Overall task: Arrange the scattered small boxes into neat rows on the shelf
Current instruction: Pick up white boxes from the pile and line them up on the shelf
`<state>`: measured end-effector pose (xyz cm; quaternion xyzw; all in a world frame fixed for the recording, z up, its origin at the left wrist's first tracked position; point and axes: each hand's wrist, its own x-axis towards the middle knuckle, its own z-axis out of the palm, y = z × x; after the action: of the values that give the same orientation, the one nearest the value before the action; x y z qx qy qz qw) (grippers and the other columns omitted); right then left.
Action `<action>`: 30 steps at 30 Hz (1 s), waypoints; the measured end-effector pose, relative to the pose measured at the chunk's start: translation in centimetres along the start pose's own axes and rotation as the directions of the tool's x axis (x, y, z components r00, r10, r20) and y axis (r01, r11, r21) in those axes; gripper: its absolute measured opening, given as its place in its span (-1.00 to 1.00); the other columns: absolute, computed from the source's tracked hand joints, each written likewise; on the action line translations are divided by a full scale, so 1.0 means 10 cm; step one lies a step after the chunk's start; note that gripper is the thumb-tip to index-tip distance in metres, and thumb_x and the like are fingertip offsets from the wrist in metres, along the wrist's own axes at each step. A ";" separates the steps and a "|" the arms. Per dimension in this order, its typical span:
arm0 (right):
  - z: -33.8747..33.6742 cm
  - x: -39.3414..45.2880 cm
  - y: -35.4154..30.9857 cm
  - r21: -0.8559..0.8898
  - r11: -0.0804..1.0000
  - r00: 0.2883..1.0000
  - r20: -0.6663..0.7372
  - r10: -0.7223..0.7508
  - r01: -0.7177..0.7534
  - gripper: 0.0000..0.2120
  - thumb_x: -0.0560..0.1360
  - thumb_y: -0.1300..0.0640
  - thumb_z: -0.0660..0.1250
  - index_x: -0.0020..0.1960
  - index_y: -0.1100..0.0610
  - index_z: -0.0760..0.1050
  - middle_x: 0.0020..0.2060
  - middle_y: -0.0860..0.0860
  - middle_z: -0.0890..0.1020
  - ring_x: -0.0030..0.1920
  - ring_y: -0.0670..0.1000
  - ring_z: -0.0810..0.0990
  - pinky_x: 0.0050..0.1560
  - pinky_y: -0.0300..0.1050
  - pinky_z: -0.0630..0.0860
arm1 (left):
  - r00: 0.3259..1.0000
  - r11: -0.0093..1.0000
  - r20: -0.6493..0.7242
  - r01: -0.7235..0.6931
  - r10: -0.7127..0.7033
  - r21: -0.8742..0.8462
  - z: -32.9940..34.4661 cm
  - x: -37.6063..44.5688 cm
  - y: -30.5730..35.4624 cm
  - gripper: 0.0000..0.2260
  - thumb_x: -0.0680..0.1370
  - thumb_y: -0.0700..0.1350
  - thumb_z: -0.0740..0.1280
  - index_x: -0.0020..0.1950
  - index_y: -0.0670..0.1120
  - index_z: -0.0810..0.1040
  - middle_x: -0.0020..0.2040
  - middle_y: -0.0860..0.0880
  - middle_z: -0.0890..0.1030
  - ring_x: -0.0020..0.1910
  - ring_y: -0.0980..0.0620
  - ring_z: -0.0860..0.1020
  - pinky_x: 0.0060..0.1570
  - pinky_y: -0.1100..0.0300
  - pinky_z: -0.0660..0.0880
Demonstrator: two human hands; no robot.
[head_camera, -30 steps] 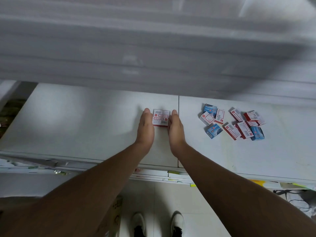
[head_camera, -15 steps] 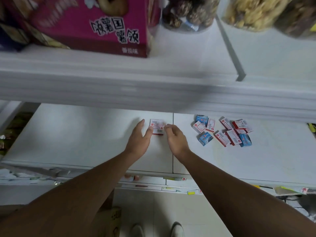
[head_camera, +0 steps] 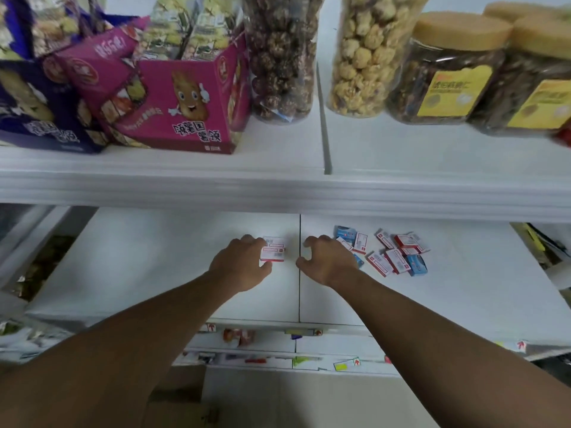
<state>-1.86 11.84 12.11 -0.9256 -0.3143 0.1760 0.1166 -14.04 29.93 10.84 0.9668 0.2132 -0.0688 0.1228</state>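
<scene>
Right hand left red-label boxes; left hand holds 'em.

We see soft, even light on the white shelf, with faint shadows under both arms. Motion blur smears the jars above it, and wide-angle distortion bends the shelf's edges.
</scene>
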 end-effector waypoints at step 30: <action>0.02 -1.59 1.68 0.105 0.904 0.908 -0.008 0.418 -0.415 -0.55 0.59 -0.14 0.31 0.42 0.00 0.49 0.30 0.04 0.61 0.24 0.09 0.59 0.20 0.03 0.58 | 0.919 0.929 0.139 -0.370 0.370 -0.023 0.58 -0.07 1.93 -0.59 0.67 0.19 0.26 0.50 0.11 0.49 0.51 0.03 0.48 0.41 -0.05 0.47 0.24 -0.03 0.57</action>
<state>-4.65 -11.09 10.45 -0.9667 -0.0983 0.1986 0.1278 -6.84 11.12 9.44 0.9826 0.0174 -0.1131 0.1464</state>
